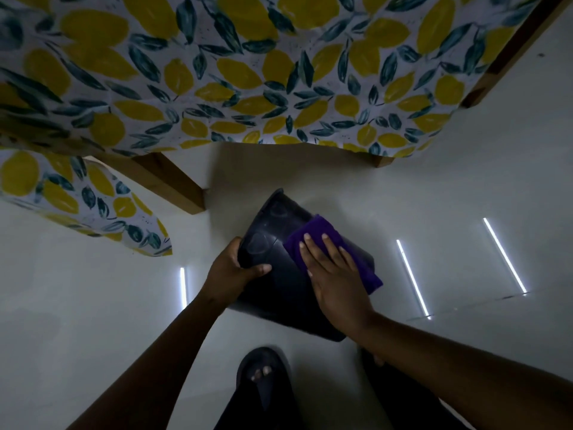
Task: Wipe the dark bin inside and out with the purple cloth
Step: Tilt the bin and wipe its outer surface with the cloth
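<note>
The dark bin (279, 290) lies tipped over on the pale floor, its base facing up and away from me. My left hand (235, 271) grips the bin's left edge near the base, thumb across its wall. My right hand (331, 274) lies flat, fingers spread, pressing the purple cloth (313, 234) against the bin's outer wall on the right side. The cloth sticks out beyond my fingertips and past the right of my palm. The bin's inside is hidden.
A table with a lemon-print cloth (248, 72) overhangs just beyond the bin, with wooden legs (179, 187) at the left and far right. My sandalled foot (263, 377) is right below the bin. Light strips reflect on the glossy floor (465, 197).
</note>
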